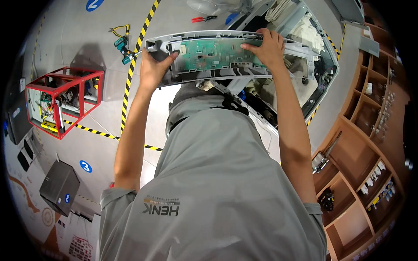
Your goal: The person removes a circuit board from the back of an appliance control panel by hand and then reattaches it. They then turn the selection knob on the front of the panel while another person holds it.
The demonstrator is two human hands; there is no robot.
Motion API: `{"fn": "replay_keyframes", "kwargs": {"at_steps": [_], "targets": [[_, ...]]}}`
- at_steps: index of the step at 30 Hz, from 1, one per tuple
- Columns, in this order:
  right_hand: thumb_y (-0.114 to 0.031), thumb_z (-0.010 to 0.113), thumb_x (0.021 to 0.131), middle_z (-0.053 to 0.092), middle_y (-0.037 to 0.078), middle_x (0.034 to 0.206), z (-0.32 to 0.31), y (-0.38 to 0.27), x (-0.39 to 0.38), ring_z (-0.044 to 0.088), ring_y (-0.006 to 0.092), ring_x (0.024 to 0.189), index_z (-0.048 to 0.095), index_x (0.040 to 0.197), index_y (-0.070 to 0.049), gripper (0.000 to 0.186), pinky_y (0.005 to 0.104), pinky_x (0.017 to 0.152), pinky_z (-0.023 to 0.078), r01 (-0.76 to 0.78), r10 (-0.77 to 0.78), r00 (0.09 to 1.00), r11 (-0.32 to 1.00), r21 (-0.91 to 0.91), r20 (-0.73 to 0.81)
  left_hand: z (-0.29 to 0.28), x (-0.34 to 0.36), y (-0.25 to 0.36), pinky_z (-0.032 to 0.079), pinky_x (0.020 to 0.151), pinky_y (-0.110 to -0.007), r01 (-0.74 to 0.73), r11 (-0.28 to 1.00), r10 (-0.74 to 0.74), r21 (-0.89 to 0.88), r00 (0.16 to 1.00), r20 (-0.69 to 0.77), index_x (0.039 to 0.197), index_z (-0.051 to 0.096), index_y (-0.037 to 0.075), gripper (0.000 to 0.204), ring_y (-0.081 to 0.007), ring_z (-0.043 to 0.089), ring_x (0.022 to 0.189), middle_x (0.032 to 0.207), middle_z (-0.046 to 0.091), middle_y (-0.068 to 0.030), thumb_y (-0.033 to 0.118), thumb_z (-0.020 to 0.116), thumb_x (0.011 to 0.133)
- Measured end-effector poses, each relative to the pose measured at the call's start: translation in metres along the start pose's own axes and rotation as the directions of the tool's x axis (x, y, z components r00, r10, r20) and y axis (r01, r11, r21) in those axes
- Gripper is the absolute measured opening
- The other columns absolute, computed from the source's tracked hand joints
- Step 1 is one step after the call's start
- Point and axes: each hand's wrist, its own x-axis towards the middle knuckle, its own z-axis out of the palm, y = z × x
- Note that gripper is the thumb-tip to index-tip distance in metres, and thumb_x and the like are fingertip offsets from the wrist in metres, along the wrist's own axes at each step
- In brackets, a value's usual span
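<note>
A long, pale grey appliance control panel (237, 35) is held up in front of me, its back side showing. A green circuit board (213, 54) sits in it under a clear plastic cover. My left hand (156, 68) grips the panel's left end, with the thumb on the plastic beside the board. My right hand (271, 50) clasps the panel toward its right end, the thumb resting on the cover over the board and the fingers over the far edge. Below and right of the panel stands an opened appliance (324, 87), partly hidden by the panel and my right arm.
Red-handled pliers (203, 19) lie on the floor beyond the panel. A teal cordless drill (124, 50) lies to the left, beside yellow-handled pliers (119, 29). Farther left stands a red metal frame (65, 100) with wiring. Wooden compartment shelving (344, 169) lines the right. Black-and-yellow tape (136, 56) marks the floor.
</note>
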Motion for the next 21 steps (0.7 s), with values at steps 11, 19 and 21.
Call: {"fn": "replay_keyframes", "kwargs": {"at_steps": [11, 19, 21], "targets": [[-0.063, 0.073, 0.060, 0.039, 0.016, 0.137, 0.000, -0.074, -0.012, 0.027, 0.0357, 0.135, 0.046, 0.132, -0.017, 0.090, 0.0682, 0.104, 0.012, 0.316, -0.341, 0.907, 0.939, -0.136, -0.246, 0.003, -0.002, -0.004, 0.050, 0.079, -0.030, -0.014, 0.988, 0.015, -0.157, 1.000, 0.004, 0.116, 0.042, -0.009, 0.078, -0.0212, 0.063, 0.090, 0.100, 0.064, -0.0198, 0.033, 0.085, 0.066], [-0.065, 0.071, 0.062, 0.054, 0.009, 0.127, 0.000, -0.091, 0.017, 0.046, 0.0280, 0.123, 0.057, 0.124, -0.019, 0.079, 0.0529, 0.106, 0.023, 0.328, -0.304, 0.938, 0.934, -0.139, 0.168, 0.003, -0.005, -0.015, 0.050, 0.080, -0.034, -0.056, 0.998, 0.055, -0.004, 0.997, -0.057, 0.116, 0.042, -0.009, 0.080, -0.0261, 0.065, 0.090, 0.098, 0.065, -0.0220, 0.035, 0.085, 0.065], [-0.066, 0.071, 0.062, 0.061, 0.007, 0.120, -0.009, -0.099, 0.018, 0.051, 0.0262, 0.119, 0.060, 0.121, -0.017, 0.078, 0.0489, 0.104, 0.027, 0.244, -0.194, 0.937, 0.958, -0.148, 0.292, 0.000, -0.011, 0.000, 0.050, 0.081, -0.034, -0.039, 0.999, 0.040, 0.016, 0.997, -0.058, 0.117, 0.042, -0.008, 0.080, -0.0268, 0.065, 0.091, 0.098, 0.065, -0.0222, 0.035, 0.085, 0.065]]}}
